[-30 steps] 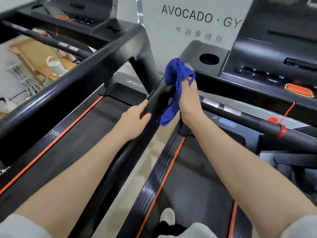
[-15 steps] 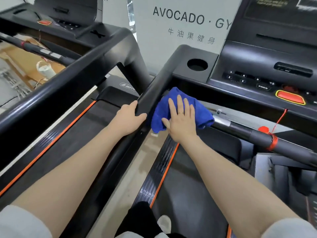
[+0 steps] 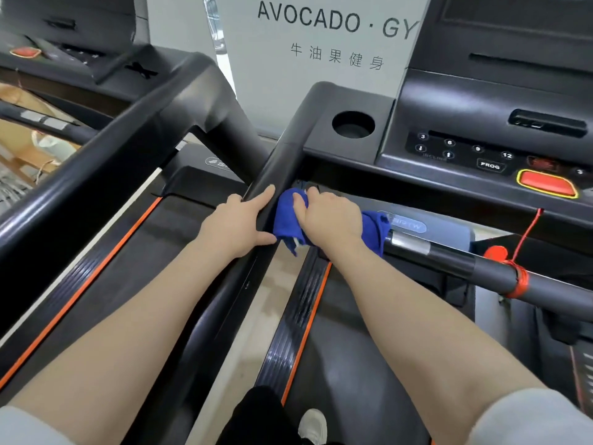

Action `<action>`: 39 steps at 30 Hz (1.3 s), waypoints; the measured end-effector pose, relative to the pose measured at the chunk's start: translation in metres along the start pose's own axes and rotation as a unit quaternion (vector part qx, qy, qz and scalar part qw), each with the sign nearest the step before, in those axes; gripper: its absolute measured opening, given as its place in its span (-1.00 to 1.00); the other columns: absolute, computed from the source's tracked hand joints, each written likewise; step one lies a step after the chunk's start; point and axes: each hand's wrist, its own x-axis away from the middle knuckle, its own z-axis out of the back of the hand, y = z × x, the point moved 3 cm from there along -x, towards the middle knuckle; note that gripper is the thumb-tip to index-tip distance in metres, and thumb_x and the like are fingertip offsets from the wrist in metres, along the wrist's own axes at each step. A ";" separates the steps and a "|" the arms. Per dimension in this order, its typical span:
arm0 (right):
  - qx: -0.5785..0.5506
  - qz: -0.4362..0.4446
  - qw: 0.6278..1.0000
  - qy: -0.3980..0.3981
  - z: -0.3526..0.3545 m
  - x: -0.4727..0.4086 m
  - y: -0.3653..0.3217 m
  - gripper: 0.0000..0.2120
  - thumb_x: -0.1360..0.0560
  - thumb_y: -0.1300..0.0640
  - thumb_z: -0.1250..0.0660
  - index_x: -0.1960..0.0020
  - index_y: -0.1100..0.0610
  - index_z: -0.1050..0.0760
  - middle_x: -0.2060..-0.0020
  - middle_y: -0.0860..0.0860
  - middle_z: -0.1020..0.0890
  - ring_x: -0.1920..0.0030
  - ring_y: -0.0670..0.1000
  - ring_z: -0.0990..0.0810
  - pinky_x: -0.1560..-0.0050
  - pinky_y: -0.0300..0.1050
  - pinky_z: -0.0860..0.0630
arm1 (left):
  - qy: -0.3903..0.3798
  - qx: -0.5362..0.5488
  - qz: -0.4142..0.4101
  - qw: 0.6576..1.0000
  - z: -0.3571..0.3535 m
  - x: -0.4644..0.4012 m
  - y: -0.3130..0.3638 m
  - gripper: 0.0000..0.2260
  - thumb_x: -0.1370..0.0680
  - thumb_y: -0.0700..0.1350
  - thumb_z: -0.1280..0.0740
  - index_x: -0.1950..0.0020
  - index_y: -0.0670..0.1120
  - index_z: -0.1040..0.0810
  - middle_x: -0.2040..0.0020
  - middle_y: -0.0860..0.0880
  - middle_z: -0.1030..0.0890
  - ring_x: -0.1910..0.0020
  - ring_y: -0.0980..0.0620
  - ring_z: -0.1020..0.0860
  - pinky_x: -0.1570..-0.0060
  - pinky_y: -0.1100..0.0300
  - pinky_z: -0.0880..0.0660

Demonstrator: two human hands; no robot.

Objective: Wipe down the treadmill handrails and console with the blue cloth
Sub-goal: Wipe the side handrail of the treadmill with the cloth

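At centre-left of the frame the left hand [image 3: 236,223] rests on the side handrail [image 3: 276,165], fingers spread along its edge much as half a second ago, bracing rather than gripping. Just to its right, the right hand [image 3: 330,216] has changed: it lay flat and open on the blue cloth [image 3: 287,220] a moment back, and now it is curled shut around the cloth, bunching it onto the front crossbar [image 3: 449,255] where that bar meets the side rail. This looks like a shift from laying the cloth on to a wrapped grip for sliding along the bar. The console [image 3: 481,149], upper right, appears not yet wiped.
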 end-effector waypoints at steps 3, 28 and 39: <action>-0.022 -0.023 0.999 -0.021 0.004 -0.010 0.001 -0.49 -0.60 -0.16 0.10 0.00 0.16 -0.51 0.18 0.09 -0.56 0.12 0.15 -0.54 0.25 -0.07 -0.28 | 0.005 -0.015 0.005 1.000 0.001 -0.001 0.001 -0.25 -0.47 0.13 -0.35 -0.49 0.26 0.08 -0.40 -0.21 -0.25 -0.29 -0.23 -0.36 -0.14 -0.06 -0.44; 0.053 -0.077 0.988 0.125 -0.005 0.035 -0.003 -0.61 -0.49 -0.05 -0.07 0.00 0.19 -0.55 0.18 0.08 -0.63 0.21 0.15 -0.59 0.12 -0.02 -0.40 | 0.012 -0.039 0.026 0.999 -0.007 0.000 0.012 -0.29 -0.55 0.03 -0.28 -0.51 0.20 0.14 -0.31 -0.26 -0.27 -0.20 -0.25 -0.39 -0.06 -0.05 -0.42; -0.070 -0.102 0.991 -0.056 0.005 -0.018 0.002 -0.57 -0.58 -0.09 0.04 0.10 0.12 -0.52 0.25 0.03 -0.49 0.19 0.12 -0.49 0.20 -0.09 -0.32 | -0.001 -0.037 0.000 0.999 -0.003 -0.005 0.012 -0.26 -0.52 0.06 -0.31 -0.50 0.20 0.13 -0.32 -0.27 -0.22 -0.05 -0.25 -0.49 0.03 0.00 -0.45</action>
